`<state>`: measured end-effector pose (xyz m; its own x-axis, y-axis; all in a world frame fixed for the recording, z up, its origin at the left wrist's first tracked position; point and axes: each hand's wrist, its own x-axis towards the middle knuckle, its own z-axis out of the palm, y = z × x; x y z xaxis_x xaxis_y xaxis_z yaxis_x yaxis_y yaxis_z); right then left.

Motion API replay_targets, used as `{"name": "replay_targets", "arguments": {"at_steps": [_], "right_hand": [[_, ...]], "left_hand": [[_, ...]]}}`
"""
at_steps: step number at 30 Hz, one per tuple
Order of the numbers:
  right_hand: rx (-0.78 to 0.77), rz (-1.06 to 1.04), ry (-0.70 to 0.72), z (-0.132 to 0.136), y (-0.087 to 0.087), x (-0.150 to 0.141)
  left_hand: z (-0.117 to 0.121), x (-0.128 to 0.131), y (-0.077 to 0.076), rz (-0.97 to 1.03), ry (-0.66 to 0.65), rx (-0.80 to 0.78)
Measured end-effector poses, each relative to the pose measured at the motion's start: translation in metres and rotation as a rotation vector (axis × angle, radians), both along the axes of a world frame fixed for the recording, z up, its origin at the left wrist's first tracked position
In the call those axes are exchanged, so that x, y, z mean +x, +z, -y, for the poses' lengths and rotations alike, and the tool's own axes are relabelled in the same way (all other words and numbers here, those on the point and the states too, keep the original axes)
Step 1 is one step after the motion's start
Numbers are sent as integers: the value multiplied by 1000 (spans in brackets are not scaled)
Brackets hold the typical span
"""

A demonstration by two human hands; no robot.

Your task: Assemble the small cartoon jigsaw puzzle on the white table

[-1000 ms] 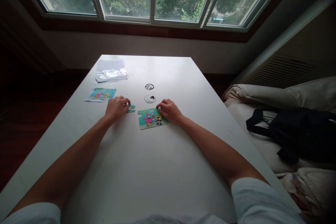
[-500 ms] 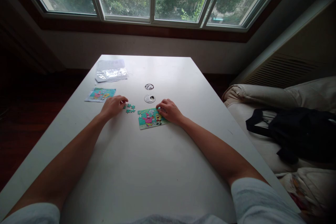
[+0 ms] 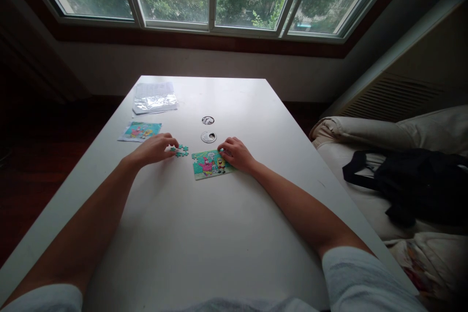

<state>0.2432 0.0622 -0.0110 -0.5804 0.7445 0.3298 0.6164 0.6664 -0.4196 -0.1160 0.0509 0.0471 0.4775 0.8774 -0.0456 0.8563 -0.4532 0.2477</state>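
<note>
A mostly assembled jigsaw puzzle (image 3: 207,165) with a pink and a yellow cartoon figure lies flat on the white table (image 3: 204,234). Its upper left corner has an uneven, knobbed edge. My right hand (image 3: 237,152) holds the puzzle by its upper right part, fingers curled over it and hiding that corner. To the left, several loose teal puzzle pieces (image 3: 182,150) lie in a small group. My left hand (image 3: 158,148) is at their left side, thumb and fingers apart around a piece at the group's edge.
Behind my left hand lies a picture sheet (image 3: 141,131) with the same cartoon figures. Farther back are papers under a clear plastic sleeve (image 3: 155,98). Two round table inserts (image 3: 208,137) sit beyond the puzzle. A dark bag (image 3: 420,185) rests on the sofa at right.
My left hand has turned, with its wrist lower and farther left, and its thumb and fingers have spread at the loose pieces. My right hand and the puzzle have stayed put.
</note>
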Motion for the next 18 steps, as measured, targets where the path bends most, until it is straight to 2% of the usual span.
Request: {"name": "replay_targets", "arguments": {"at_steps": [5,18], "right_hand": [[4,-5,4,0,0,0],[-2,-4,-2,-1,0,0]], "left_hand": [[3,5,3,13,-81,-30],[3,18,-10,53,-49,-11]]}}
